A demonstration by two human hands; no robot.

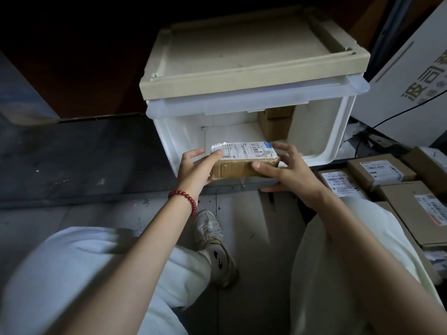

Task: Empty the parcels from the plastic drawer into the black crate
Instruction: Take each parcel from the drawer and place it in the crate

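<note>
Beads [183, 196] are circling the wrist of the left hand [196, 169], which is gripping the nine o'clock end of a brown parcel [242, 166], thumb lying on its white label [242, 151], fingers curling underneath. The parcel is hovering level over the front lip of the plastic drawer [316, 131], neither inside nor clear of it. At its three o'clock end the right hand [290, 175] is clasping it too, thumb pressing the front face, fingers arching over the far corner. Deeper in, toward one o'clock, a second parcel [275, 123] is sitting against the drawer's back wall; I'm seeing no others, though the overhanging top is hiding some of the floor. Out at three to four o'clock, labelled boxes [383, 174] are lying packed together, probably in the black crate, though its rim isn't showing. The job is looking nearly done: this one to carry across, then the one behind.
</note>
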